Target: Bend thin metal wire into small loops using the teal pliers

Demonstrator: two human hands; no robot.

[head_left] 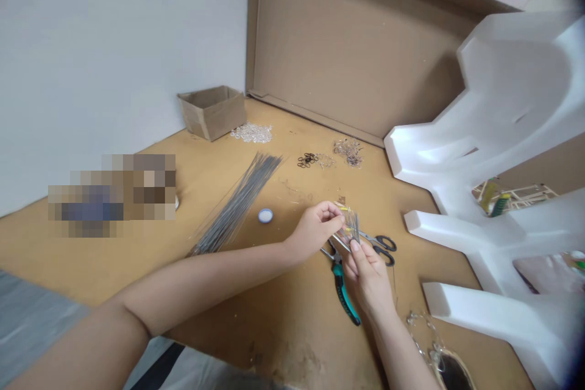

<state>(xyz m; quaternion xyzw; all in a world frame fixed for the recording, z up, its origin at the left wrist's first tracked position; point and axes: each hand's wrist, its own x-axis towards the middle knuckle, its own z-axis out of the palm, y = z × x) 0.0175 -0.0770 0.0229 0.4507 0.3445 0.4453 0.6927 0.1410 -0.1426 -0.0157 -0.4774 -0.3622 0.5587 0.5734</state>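
My right hand (369,271) is closed around a small bunch of short, thin metal wires (355,225), which point up past its thumb. My left hand (317,228) has its fingers curled in a pinch on the left side of this bunch; its fingertips partly cover what they grip. Yellow bits show behind the wires. Just under the hands lie pliers (342,295) with teal and black handles, jaws partly hidden. Scissors (384,244) with black handles rest right behind my right hand, their blades partly covered.
Long grey wires (242,201) lie in a bundle left of centre, near a small white-and-blue round lid (265,216). Behind are a cardboard box (214,113), clear small pieces (252,132), black rings (308,160) and metal bits (348,151). White foam (457,231) stands along the right.
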